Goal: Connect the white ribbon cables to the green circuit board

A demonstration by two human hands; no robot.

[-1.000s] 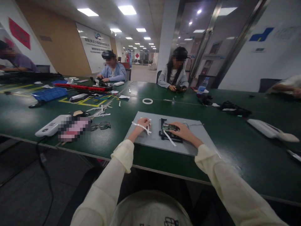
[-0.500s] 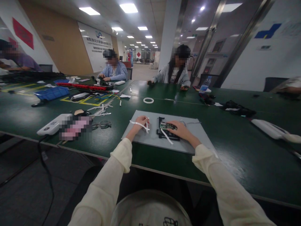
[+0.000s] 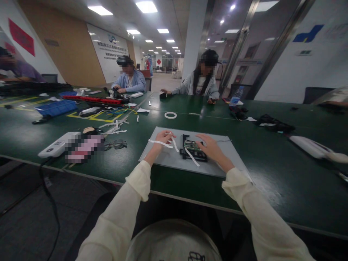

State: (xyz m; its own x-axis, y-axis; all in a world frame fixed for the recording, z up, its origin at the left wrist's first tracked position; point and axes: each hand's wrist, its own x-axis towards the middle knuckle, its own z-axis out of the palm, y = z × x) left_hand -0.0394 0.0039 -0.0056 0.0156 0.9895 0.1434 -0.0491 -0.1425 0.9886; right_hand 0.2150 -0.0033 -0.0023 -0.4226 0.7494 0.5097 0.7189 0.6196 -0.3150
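Note:
A black frame bearing a green circuit board lies on the grey mat. My left hand, over the mat's left part, has its fingers pinched on a white strip. Another white strip lies across that hand near the wrist. My right hand is at the right edge of the board, fingers apart and slightly curved, with nothing held. A white strip runs from the board over the frame toward the mat's front.
A white tape roll sits behind the mat. To the left are glasses, a white device, a pink item, strip scraps and a blue tray. Two people sit across the green table.
My right hand has lifted off the board and opened, uncovering more of it. The strip at my left fingertips has swung to the right. A person across has moved a hand outward with a black object.

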